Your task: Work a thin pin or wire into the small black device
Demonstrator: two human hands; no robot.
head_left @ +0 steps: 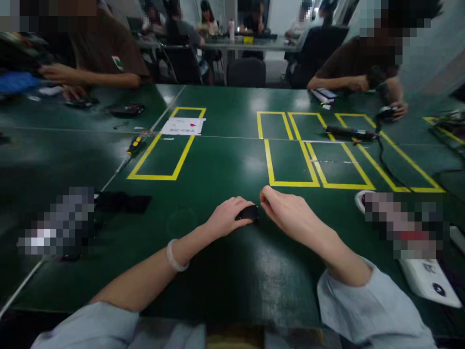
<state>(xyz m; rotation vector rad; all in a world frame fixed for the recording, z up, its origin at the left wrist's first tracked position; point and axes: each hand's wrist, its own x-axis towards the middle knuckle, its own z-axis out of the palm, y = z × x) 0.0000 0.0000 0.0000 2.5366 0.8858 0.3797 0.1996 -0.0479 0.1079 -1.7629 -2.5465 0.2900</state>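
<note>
My left hand (232, 215) grips a small black rounded object (247, 213), shaped somewhat like a computer mouse, low over the green table (225, 165). Fingers and thumb wrap its left side, and its right end sticks out. Just to the right is my right hand (285, 211), apart from the black object. Its fingers are curled and pressed together at the tips; whatever they hold, if anything, is hidden. A pale bracelet is around my left wrist.
Yellow tape rectangles (269, 162) mark the tabletop. A white paper sheet (183, 126) and a yellow-black screwdriver (135, 144) lie ahead left. Ahead right is a black rod-shaped tool (351, 133) with a cord. A white device (430, 281) lies at right. Two people sit opposite.
</note>
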